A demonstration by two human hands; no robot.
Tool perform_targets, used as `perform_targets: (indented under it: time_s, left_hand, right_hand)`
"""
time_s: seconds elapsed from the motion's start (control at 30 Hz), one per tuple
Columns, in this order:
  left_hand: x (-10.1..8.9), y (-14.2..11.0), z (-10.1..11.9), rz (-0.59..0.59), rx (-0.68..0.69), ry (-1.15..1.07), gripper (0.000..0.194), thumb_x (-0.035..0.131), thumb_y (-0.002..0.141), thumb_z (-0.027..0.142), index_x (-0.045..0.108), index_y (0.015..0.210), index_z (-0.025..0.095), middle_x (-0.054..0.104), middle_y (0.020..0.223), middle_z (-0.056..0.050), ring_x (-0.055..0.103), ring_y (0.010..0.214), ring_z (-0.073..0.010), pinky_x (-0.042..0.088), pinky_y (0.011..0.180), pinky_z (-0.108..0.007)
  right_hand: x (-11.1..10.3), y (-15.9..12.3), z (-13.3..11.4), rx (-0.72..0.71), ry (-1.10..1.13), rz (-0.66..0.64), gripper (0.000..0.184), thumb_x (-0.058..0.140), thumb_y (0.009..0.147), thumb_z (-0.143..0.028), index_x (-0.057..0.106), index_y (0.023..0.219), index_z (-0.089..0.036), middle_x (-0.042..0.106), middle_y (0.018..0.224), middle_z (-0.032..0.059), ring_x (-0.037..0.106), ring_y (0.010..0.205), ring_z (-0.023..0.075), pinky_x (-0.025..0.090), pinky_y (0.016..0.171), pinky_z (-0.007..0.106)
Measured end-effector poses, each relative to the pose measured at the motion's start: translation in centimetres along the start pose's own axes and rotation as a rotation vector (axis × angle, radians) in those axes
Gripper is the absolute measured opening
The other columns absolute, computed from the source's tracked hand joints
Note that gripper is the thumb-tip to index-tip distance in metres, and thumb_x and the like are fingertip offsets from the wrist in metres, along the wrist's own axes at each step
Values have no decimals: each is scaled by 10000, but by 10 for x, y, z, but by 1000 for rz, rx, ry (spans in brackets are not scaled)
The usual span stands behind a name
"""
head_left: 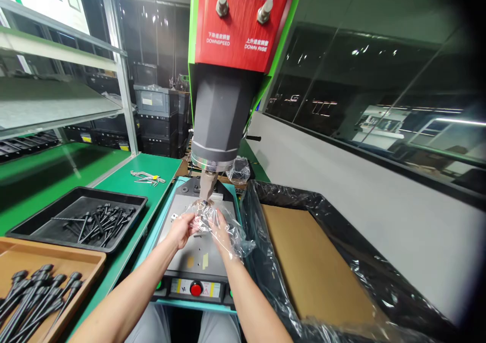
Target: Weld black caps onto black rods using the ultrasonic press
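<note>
Both of my hands hold a clear plastic bag (pixel 224 221) over the grey base plate (pixel 197 262) of a press machine, right under its metal horn (pixel 208 185). My left hand (pixel 183 229) pinches the bag's left edge with closed fingers. My right hand (pixel 221 236) is partly inside or behind the bag, fingers curled on the film. What the bag contains is not clear.
The press head (pixel 220 115) with a red panel hangs above. A red button (pixel 196 289) sits on the machine's front. Left on the green bench are a black tray (pixel 45 221) and a brown tray (pixel 23 262), both with several black parts. A plastic-lined box (pixel 315 267) with cardboard stands right.
</note>
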State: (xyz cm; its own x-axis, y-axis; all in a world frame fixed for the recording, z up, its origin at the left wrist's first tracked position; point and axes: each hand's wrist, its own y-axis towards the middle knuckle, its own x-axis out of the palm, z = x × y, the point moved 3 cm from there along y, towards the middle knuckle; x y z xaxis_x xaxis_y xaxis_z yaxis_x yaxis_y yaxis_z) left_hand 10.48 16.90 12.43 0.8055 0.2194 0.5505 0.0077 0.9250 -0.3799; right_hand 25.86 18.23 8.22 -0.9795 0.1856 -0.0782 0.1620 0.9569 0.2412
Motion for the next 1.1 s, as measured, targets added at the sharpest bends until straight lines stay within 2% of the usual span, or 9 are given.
perform_targets:
  time_s: [0.07, 0.17, 0.27, 0.43, 0.57, 0.77, 0.87, 0.97, 1.1]
  left_hand:
    - [-2, -1, -4, -8, 13, 9, 69, 658, 792, 164, 636, 805, 100, 664, 655, -41, 601, 468, -97, 528, 427, -178]
    - [-4, 2, -6, -5, 33, 7, 94, 675, 781, 185, 629, 798, 105, 648, 636, -28, 591, 456, -91, 507, 412, -162]
    - [-7, 6, -5, -6, 43, -7, 105, 674, 786, 195, 619, 800, 106, 637, 623, -24, 596, 464, -91, 526, 451, -172]
    - [-11, 7, -6, 1, 48, -17, 99, 656, 805, 197, 609, 807, 110, 633, 631, -21, 596, 470, -86, 542, 488, -182]
    - [-14, 2, -6, -16, 51, -4, 124, 678, 794, 206, 605, 837, 115, 670, 729, -53, 633, 541, -102, 555, 533, -196]
    - [-23, -22, -3, -51, 9, 72, 221, 762, 725, 251, 596, 824, 145, 689, 878, -106, 685, 754, -189, 573, 672, -276]
    - [-46, -49, -3, -52, 66, 203, 266, 805, 672, 299, 608, 789, 165, 683, 881, -93, 666, 854, -221, 540, 692, -264]
    - [-88, -75, -13, 1, 120, 336, 314, 805, 651, 384, 618, 746, 152, 660, 756, -64, 633, 694, -171, 492, 603, -234]
    - [-155, -89, -47, -26, 50, 504, 462, 758, 618, 554, 548, 599, 143, 560, 496, -11, 444, 428, -91, 311, 449, -208]
  right_hand:
    - [-7, -14, 6, 11, -178, -50, 584, 564, 822, -386, 454, 1375, -231, 360, 1475, 109, 381, 1323, 297, 330, 1075, 454]
    - [-11, -33, 15, -20, -641, -194, 624, 546, 843, -333, 387, 1432, -199, 259, 1536, 124, 245, 1399, 338, 260, 1110, 493]
    - [-14, -55, 24, -100, -903, -320, 614, 557, 840, -294, 413, 1422, -162, 277, 1528, 148, 153, 1424, 353, 215, 1127, 514]
    - [-24, -93, 25, -181, -955, -411, 556, 560, 843, -267, 470, 1389, -207, 329, 1508, 131, 196, 1416, 341, 208, 1126, 536]
    - [-35, -115, 13, -155, -961, -455, 559, 562, 842, -262, 465, 1392, -236, 330, 1510, 118, 195, 1419, 322, 195, 1136, 523]
    - [-56, -141, 15, -149, -910, -349, 460, 526, 823, -197, 595, 1277, -210, 422, 1453, 118, 279, 1392, 317, 279, 1124, 494]
    - [-75, -161, 26, -198, -803, -162, 355, 447, 885, -232, 649, 1176, -209, 529, 1332, 138, 456, 1274, 297, 391, 1055, 461]
    - [-94, -182, 43, -170, -706, 14, 286, 416, 925, -314, 665, 1043, -235, 623, 1105, 138, 597, 1056, 279, 485, 922, 423]
    - [-106, -200, 70, -51, -618, 7, 325, 408, 933, -426, 652, 836, -235, 657, 845, 86, 656, 781, 236, 536, 706, 332]
